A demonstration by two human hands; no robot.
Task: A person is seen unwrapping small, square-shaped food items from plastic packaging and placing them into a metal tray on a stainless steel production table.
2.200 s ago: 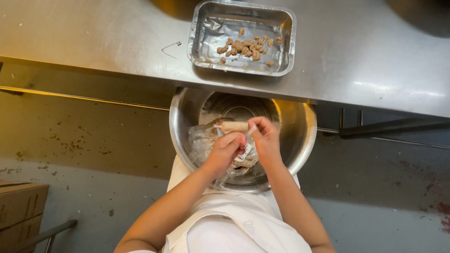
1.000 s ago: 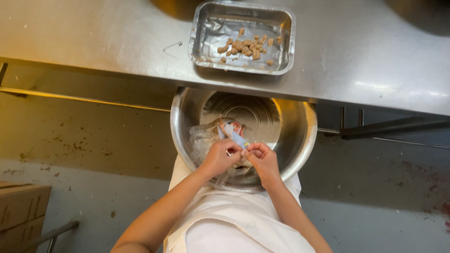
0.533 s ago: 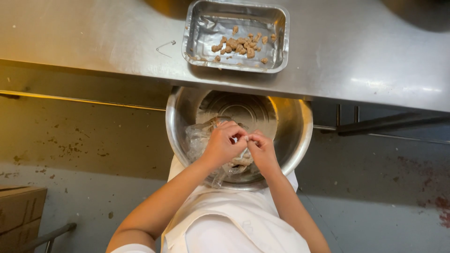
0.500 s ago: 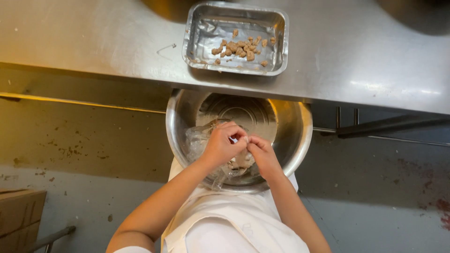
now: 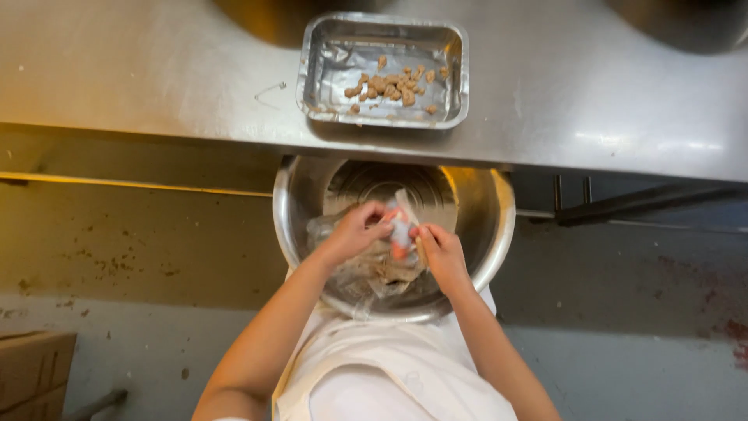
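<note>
Left hand: my left hand point(image 5: 354, 232) was over the steel bowl point(image 5: 499, 226), its fingers point(image 5: 382, 228) pinched together on the upper end of a small wrapped piece point(image 5: 402, 228), which steadied it while the other hand worked.
Right hand: my right hand point(image 5: 439, 251) sat just beside the left, fingers closed on the lower side of the same piece; I judged the two grips pulled against each other to strip the wrapper.
Wrapped piece: pale, with a reddish end, held between both hands above the middle of the bowl, so anything that dropped would land inside.
Bowl: it rested against my lap and white apron point(image 5: 389, 374), tucked half under the edge of the surface point(image 5: 156, 70), close enough to keep both elbows in.
Clear plastic: a crumpled heap point(image 5: 366, 273) lay in the bowl under my hands; what it covered I could not tell.
Foil tray: it point(image 5: 327, 70) stood on the surface just beyond the bowl, within easy reach, with a small cluster of brown bits point(image 5: 393, 84) near its middle.
Floor: stained grey floor point(image 5: 623, 312), with a cardboard box point(image 5: 35, 370) at the lower left.
</note>
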